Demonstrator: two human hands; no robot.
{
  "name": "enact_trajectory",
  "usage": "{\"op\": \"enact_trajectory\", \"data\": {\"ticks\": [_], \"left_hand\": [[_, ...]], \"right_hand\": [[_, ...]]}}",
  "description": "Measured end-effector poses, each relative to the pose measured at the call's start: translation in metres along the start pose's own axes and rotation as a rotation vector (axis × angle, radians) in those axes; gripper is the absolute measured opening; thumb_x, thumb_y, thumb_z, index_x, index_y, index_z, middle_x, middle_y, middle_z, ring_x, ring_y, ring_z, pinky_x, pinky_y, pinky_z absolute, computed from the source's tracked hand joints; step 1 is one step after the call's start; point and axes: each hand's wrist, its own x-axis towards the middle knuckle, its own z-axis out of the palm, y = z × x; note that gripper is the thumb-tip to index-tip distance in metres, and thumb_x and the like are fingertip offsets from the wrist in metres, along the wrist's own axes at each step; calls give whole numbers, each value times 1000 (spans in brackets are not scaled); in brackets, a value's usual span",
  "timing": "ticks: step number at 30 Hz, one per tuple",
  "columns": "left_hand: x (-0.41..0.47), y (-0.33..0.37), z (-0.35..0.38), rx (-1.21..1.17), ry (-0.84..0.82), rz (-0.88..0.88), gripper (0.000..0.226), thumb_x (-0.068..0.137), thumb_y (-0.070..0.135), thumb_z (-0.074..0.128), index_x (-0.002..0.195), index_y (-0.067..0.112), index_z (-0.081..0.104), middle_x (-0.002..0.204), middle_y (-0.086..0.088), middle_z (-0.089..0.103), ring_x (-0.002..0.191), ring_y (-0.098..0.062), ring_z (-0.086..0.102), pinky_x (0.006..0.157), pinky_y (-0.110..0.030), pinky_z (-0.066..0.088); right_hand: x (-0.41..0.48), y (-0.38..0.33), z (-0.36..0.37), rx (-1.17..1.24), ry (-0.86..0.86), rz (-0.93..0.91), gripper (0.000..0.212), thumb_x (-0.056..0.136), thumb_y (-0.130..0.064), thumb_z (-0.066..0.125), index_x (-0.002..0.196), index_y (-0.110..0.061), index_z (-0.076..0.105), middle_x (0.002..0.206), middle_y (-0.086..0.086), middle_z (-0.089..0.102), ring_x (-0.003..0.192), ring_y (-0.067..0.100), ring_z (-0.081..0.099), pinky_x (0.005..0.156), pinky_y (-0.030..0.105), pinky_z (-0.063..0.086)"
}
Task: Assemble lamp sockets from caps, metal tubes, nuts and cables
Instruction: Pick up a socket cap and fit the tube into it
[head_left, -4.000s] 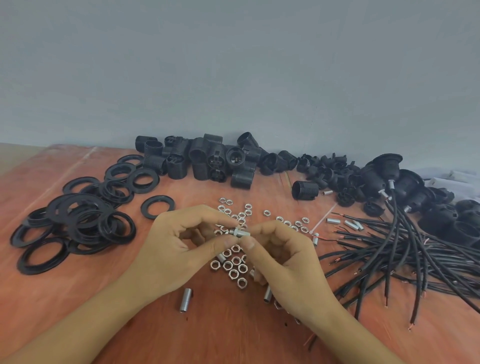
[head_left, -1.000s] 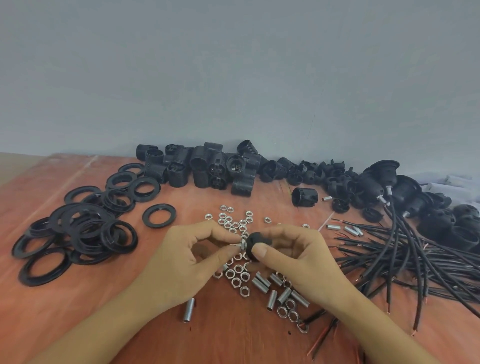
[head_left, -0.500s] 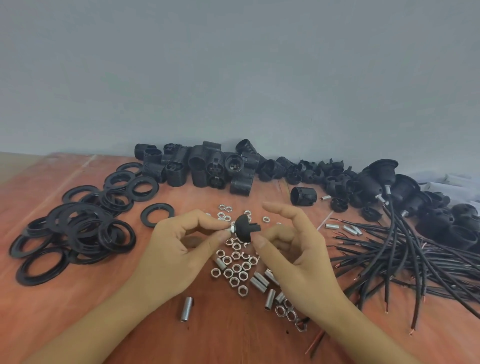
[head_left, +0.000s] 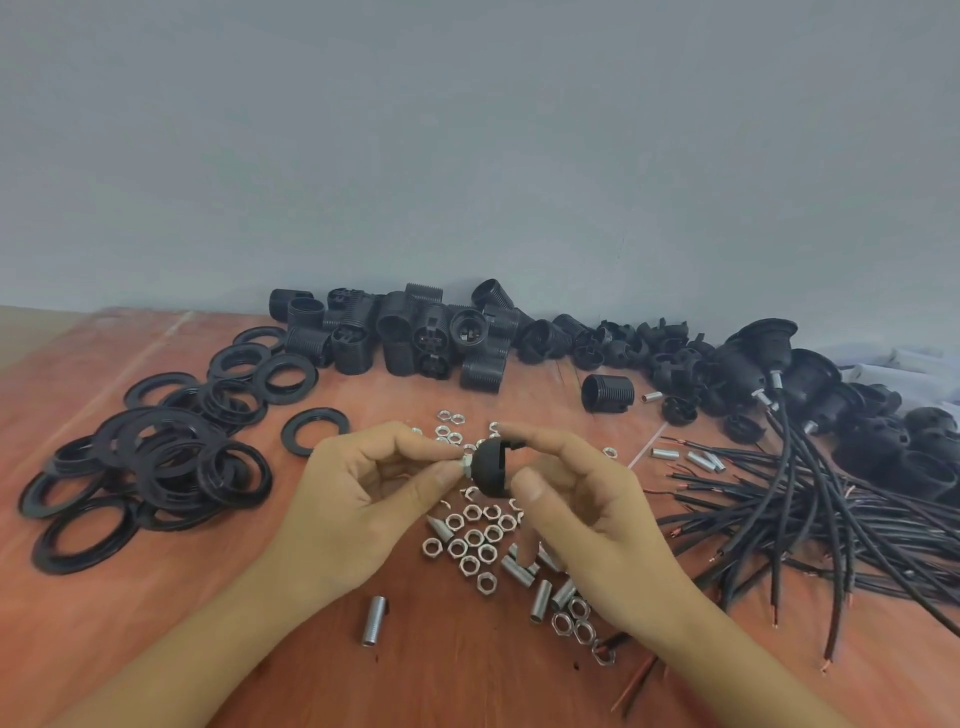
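Note:
A black dome-shaped cap (head_left: 492, 464) hangs above the table's middle, held between both hands. My left hand (head_left: 358, 512) pinches the small metal tube with its nut (head_left: 466, 463) that sticks out of the cap's left side, thumb below and forefinger above. My right hand (head_left: 582, 512) grips the cap, forefinger over its top and thumb under its right edge. Loose silver nuts (head_left: 475, 540) and short metal tubes (head_left: 540, 587) lie on the table beneath the hands. One tube (head_left: 374, 620) lies apart, near my left forearm.
Black threaded rings (head_left: 156, 467) are heaped at the left. Black socket bodies (head_left: 410, 335) and caps (head_left: 639, 348) line the grey wall. Finished sockets with cables (head_left: 779, 374) and a bundle of black cables (head_left: 810, 514) fill the right side of the orange table (head_left: 130, 623).
Four seconds ago both hands held only the tube and nut. Since then the black cap has been joined to it, and my right forefinger now lies over the cap's top.

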Motion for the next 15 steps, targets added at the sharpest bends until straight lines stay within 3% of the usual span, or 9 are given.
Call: {"op": "enact_trajectory", "data": {"ticks": [2, 4, 6, 7, 9, 11, 12, 13, 15], "left_hand": [[1, 0, -1, 5, 8, 7, 13, 73, 10, 70, 84, 10, 76, 80, -10, 74, 68, -13, 70, 63, -20, 55], [0, 1, 0, 13, -12, -4, 13, 73, 10, 71, 84, 12, 76, 80, -10, 74, 68, -14, 70, 63, -21, 55], [-3, 1, 3, 20, -49, -12, 13, 74, 8, 71, 84, 14, 77, 81, -8, 74, 66, -14, 70, 62, -21, 56], [-4, 1, 4, 26, -61, -13, 14, 74, 8, 71, 86, 14, 77, 81, -7, 74, 66, -14, 70, 62, -21, 56], [-4, 2, 4, 44, -56, -11, 16, 75, 9, 71, 89, 17, 76, 81, -6, 74, 66, -14, 70, 63, -21, 56], [-2, 2, 2, 53, -27, -13, 15, 75, 14, 73, 89, 18, 76, 81, -6, 74, 68, -14, 70, 64, -22, 57], [-1, 2, 1, 57, -21, -14, 14, 75, 16, 74, 89, 18, 76, 82, -6, 74, 70, -14, 71, 65, -23, 57], [-1, 2, 0, 60, -23, -14, 15, 75, 17, 74, 89, 18, 76, 82, -6, 75, 71, -14, 71, 66, -22, 57], [-2, 2, 0, 71, -40, -10, 15, 75, 21, 75, 89, 20, 75, 82, -1, 75, 72, -11, 71, 68, -20, 56]], "right_hand": [[0, 0, 0, -57, -5, 22, 32, 83, -36, 73, 113, -28, 68, 77, 1, 71, 57, 13, 59, 51, 36, 51], [2, 1, 0, -137, 48, 41, 31, 85, -49, 67, 82, -19, 73, 61, 3, 69, 49, 9, 55, 49, 26, 45], [3, 1, -1, -159, 90, 103, 66, 92, -62, 46, 56, -11, 66, 46, 5, 63, 40, 8, 51, 48, 18, 41], [3, 1, -2, -152, 111, 122, 72, 92, -64, 40, 53, -10, 65, 43, 5, 60, 38, 7, 50, 48, 15, 40], [4, 0, -6, -110, 133, 59, 56, 92, -61, 48, 66, -15, 69, 53, 0, 64, 43, 4, 51, 48, 13, 40], [4, -2, -10, -88, 79, -18, 25, 79, -44, 70, 99, -29, 70, 84, -9, 71, 60, 4, 61, 49, 21, 45], [4, -2, -11, -116, 60, -45, 39, 75, -38, 77, 111, -32, 66, 96, -11, 70, 69, 7, 65, 52, 26, 49], [3, 2, -10, -147, 40, -57, 45, 74, -36, 79, 116, -34, 63, 98, -9, 70, 72, 9, 67, 53, 29, 51], [3, 0, -5, -140, 81, -21, 26, 85, -44, 72, 109, -40, 63, 76, 2, 71, 57, 8, 64, 48, 24, 46]]}}
